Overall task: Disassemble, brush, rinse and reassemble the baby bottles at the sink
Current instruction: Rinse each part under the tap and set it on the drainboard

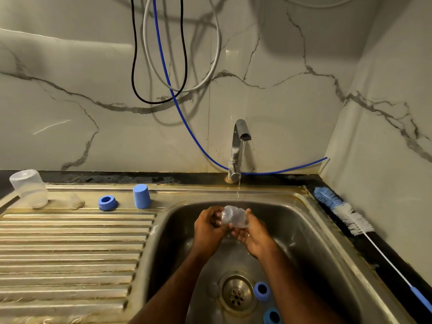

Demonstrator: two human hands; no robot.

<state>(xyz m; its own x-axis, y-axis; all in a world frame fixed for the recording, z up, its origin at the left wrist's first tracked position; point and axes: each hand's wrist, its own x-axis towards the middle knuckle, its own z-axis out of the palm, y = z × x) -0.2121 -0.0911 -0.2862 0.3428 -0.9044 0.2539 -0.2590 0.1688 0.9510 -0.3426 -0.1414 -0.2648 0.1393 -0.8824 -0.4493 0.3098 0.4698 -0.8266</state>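
Over the steel sink basin (304, 232), my left hand (209, 230) and my right hand (253, 235) together hold a clear plastic bottle body (234, 217) on its side under the water running from the tap (238, 148). On the drainboard stand an upturned clear bottle (29, 188), a clear teat (76, 201), a blue screw ring (107, 202) and a blue cap (141, 196). A second blue ring (261, 291) and a blue cap (272, 316) lie in the basin near the drain (237, 293).
A blue-and-white bottle brush (346, 213) lies on the dark counter right of the sink, its handle running toward me. Black, grey and blue cables hang on the marble wall behind the tap. The ribbed drainboard (70, 253) fills the left side.
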